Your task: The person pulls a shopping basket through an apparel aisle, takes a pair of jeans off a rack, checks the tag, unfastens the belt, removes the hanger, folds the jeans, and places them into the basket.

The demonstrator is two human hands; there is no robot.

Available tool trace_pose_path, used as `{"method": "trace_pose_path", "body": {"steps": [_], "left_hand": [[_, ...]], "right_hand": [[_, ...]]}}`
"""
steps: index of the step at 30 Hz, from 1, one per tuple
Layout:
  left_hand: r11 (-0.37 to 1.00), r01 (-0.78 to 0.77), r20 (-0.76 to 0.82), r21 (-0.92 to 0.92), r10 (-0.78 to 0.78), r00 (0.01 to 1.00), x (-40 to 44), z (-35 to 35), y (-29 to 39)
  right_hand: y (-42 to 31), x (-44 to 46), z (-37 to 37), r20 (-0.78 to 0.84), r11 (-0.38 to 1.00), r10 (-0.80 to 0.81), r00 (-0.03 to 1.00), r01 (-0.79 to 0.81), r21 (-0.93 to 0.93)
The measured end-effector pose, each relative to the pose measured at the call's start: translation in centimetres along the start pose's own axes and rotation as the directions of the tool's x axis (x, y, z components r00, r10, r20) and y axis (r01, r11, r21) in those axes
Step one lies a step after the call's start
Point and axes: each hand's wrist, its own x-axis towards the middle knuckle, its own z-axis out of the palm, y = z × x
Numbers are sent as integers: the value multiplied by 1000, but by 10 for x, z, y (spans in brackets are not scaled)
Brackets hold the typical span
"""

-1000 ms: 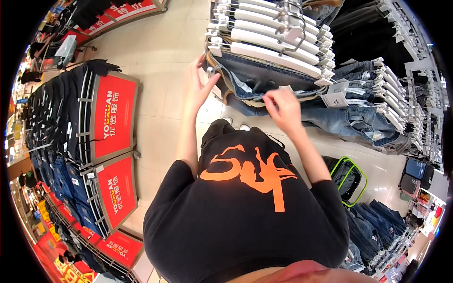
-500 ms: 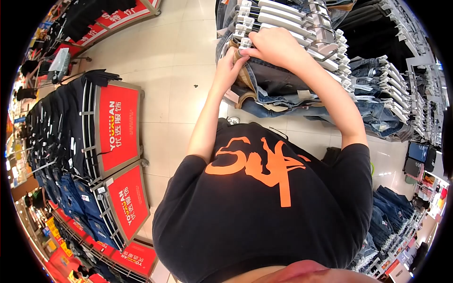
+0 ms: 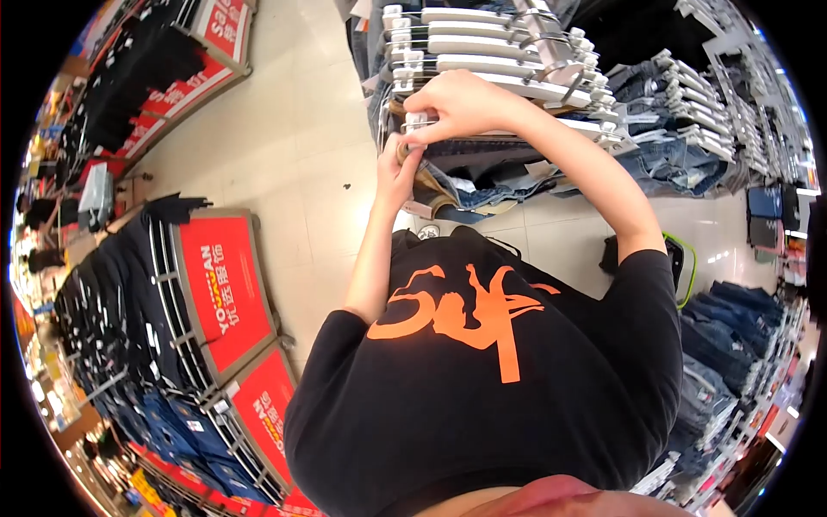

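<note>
Several pairs of jeans point(image 3: 491, 177) hang from white clip hangers point(image 3: 482, 45) on a metal rack at the top centre. My left hand point(image 3: 398, 171) pinches the waistband corner of the front jeans at their left end. Just above it, my right hand point(image 3: 457, 105) is closed around the white clip at the left end of a hanger, its fingers bent over the clip. The two hands almost touch. Below them the front jeans hang with the waist partly folded, and a pale tag or lining shows inside.
More jeans on white hangers point(image 3: 689, 103) hang at the right. Racks of dark trousers with red sign panels point(image 3: 226, 289) stand at the left. A green-rimmed basket point(image 3: 689, 267) is on the floor by my right elbow, with denim point(image 3: 732, 327) hanging at lower right.
My right hand has moved from the front of the jeans up and left to the hanger clip. My left hand has shifted from beside the waistband to pinching its corner. The view has turned slightly.
</note>
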Motion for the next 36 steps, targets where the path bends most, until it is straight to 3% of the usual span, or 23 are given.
{"method": "trace_pose_path", "body": {"steps": [4,8,9,11,12,14,16,17,18,20,21,24,25,31,36], "left_hand": [[988,100,-27,-115,-104,994,-15,2,-11],[948,225,-29,-226,-238,971,-36,-3,-21],[941,247,-39,-230,-262,964,-39,-3,-16],[941,269,-30,-204,-281,959,-44,-9,-17],[948,266,-12,-176,-273,962,-47,-15,-25],[951,270,0,-151,-273,962,-48,-22,-28],[944,290,-7,-154,-295,956,-45,-26,-25],[972,219,-50,-84,-224,973,-46,-28,-37],[964,251,-21,-85,-254,967,-40,-33,-37],[943,322,12,-85,-322,947,-39,-44,-31],[941,322,8,-99,-323,946,-37,-44,-33],[922,376,41,-94,-374,927,-35,-51,-33],[949,307,31,-70,-305,952,-33,-49,-32],[965,259,48,-51,-256,965,-30,-50,-33],[945,301,29,-128,-300,954,-29,-57,-43]], "right_hand": [[-5,0,-5,-73,996,-49,996,44,-71],[-21,-2,-6,-247,986,84,966,-116,-118],[-19,-5,1,-354,956,52,934,-148,-252],[-17,-20,14,-603,943,-156,783,-64,-326],[-16,-34,18,-678,925,-265,686,-16,-379],[-6,-73,39,-698,919,-293,653,-8,-393],[3,-117,45,-698,849,-189,690,-242,-470],[20,-147,46,-697,826,71,713,-434,-360],[35,-170,44,-667,740,332,668,-622,-255],[37,-188,35,-487,704,640,595,-707,63],[41,-194,34,-413,690,678,609,-720,71],[50,-196,33,-300,807,557,774,-590,-25],[53,-193,34,-291,808,568,770,-589,17],[75,-188,29,-234,892,446,864,-451,35],[72,-192,21,-180,900,434,883,-432,51]]}}
